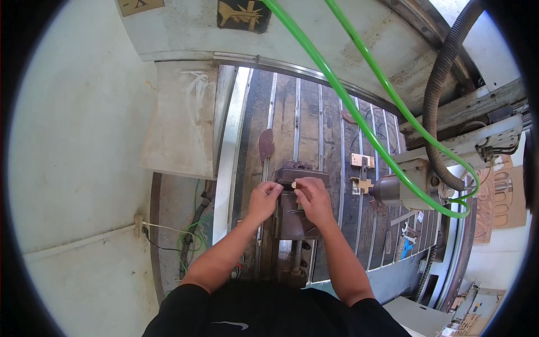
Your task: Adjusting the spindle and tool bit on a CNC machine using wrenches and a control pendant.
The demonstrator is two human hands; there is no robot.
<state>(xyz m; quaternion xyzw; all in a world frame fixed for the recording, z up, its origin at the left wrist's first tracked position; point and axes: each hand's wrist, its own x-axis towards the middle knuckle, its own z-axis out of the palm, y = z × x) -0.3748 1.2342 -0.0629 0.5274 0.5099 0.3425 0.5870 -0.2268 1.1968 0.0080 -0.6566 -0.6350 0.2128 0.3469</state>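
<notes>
A brown metal vise (293, 216) stands on the slotted machine table (331, 129), its screw pointing toward me. My left hand (264, 200) rests on the vise's left side with fingertips at the jaws. My right hand (314, 199) pinches a small pale wooden piece (293, 184) at the top of the jaws. Both forearms come up from the lower edge.
Two green hoses (359, 118) arc over the table to a spindle head (393, 191) at the right. Small pale wooden blocks (362, 161) sit clamped right of the vise. A black corrugated hose (443, 84) hangs at upper right. Cables (188, 238) lie at the left.
</notes>
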